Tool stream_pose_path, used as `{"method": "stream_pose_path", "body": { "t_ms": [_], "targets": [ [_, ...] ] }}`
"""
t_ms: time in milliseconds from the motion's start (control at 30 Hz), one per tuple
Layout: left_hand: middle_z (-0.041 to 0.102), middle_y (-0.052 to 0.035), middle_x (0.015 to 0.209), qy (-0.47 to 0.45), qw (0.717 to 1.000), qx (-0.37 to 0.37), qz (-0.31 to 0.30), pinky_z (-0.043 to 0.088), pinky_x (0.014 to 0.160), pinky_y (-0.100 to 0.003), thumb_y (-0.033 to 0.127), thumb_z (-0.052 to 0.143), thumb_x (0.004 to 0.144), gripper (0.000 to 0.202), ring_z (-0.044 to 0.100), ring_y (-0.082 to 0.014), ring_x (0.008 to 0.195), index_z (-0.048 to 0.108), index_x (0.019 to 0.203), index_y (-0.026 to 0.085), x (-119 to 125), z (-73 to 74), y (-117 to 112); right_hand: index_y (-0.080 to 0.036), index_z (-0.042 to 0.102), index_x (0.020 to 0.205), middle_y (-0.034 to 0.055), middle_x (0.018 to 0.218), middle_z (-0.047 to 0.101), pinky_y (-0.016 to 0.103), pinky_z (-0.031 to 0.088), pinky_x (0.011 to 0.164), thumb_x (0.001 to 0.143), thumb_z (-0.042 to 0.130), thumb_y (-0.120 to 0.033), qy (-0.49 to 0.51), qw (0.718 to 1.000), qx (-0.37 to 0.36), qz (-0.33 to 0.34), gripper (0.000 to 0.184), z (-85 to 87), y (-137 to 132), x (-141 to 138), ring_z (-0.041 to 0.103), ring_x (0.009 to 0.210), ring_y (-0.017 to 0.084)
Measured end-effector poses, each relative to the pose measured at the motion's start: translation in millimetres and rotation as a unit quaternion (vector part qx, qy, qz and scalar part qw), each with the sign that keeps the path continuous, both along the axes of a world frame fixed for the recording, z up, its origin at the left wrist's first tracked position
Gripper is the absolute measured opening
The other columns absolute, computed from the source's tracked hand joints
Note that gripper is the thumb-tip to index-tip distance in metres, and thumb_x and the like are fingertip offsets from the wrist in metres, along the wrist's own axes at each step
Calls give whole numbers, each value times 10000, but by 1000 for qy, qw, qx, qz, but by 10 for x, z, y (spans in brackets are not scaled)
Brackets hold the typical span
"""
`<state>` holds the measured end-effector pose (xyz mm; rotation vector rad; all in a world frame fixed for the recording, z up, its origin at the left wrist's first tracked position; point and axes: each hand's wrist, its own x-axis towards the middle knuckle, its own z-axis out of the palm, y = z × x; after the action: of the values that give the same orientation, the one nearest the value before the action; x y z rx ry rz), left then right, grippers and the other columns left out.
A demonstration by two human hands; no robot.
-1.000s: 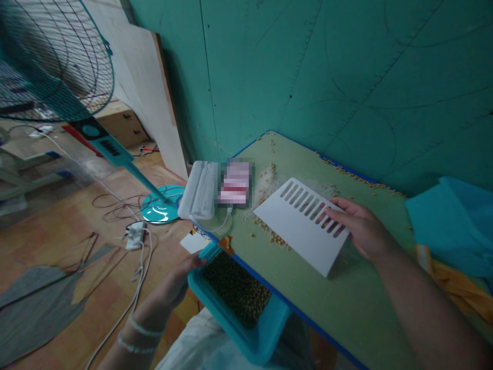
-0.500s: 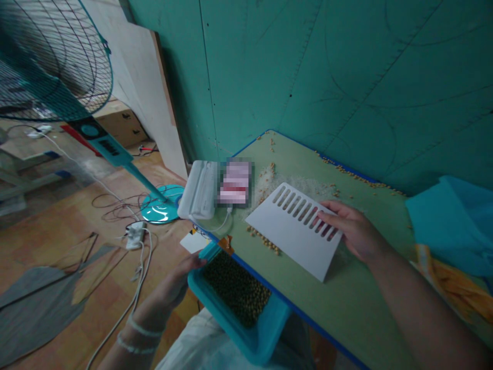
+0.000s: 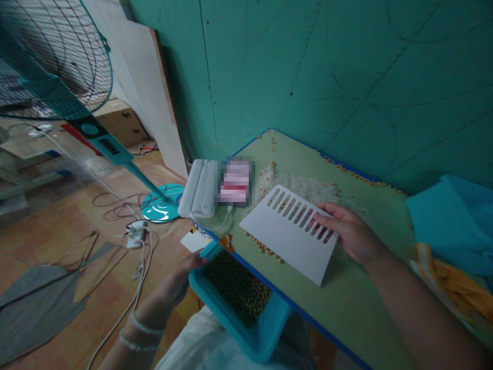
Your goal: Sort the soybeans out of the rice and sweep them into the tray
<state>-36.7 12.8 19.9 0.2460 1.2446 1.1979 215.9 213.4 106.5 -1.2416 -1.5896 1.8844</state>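
Note:
My right hand (image 3: 346, 228) is closed on the slotted upper edge of a white plastic scraper (image 3: 287, 241), which leans over the green tabletop (image 3: 370, 303). Along the scraper's lower left side lies a row of round yellowish beans (image 3: 264, 246), partly hidden by it. Below the table's front edge, my left hand (image 3: 185, 275) grips the left rim of a turquoise plastic tub (image 3: 265, 336). Many beans (image 3: 234, 288) fill the tub's bottom. The tub rests at the lap, its far side tucked under the table edge.
White granules (image 3: 304, 185) and scattered beans spread behind the scraper. A phone (image 3: 234, 181) with a cable and a white case (image 3: 199, 188) occupy the left corner. Blue cloth (image 3: 454, 221) and orange cloth (image 3: 458, 288) lie right. A standing fan (image 3: 103, 139) is at left.
My right hand has drawn the scraper slightly toward the front left edge, closer to the tub. The row of beans has shifted a little with it. My left hand and the tub barely move.

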Motion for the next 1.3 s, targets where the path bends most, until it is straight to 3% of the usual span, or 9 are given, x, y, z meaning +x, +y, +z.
{"method": "stream_pose_path", "body": {
  "t_ms": [167,500,733,1300],
  "targets": [
    [770,-19,955,1,1000,5,1,456,840,-315,250,597,651,334,618,-293,1014,723,957,201,-18,-32,-13,-198,596,905,-7,700,654,241,440,533,712,649,-324,9,1000,-14,-2,237,-2,-21,-21,580,555,119],
    [786,-25,860,-6,1000,18,-15,502,757,-334,262,574,671,273,674,-276,848,736,882,204,-30,-72,13,-196,597,876,-13,686,645,234,434,522,711,652,-339,3,1000,-10,-2,225,-42,-20,-35,576,547,114],
    [757,-38,997,-8,1000,17,-20,466,848,-364,278,587,648,403,602,-334,1039,693,1026,190,5,-55,17,-189,599,858,-16,654,624,229,418,482,687,657,-362,-13,1000,-8,-4,250,-7,-83,-83,551,504,108],
    [761,-46,979,-4,999,28,-22,464,819,-360,278,556,697,384,614,-337,1006,685,1048,191,17,-53,1,-199,593,876,-20,699,637,219,405,499,729,641,-341,7,999,-38,27,210,-32,-122,-85,548,521,91]
  ]
}}
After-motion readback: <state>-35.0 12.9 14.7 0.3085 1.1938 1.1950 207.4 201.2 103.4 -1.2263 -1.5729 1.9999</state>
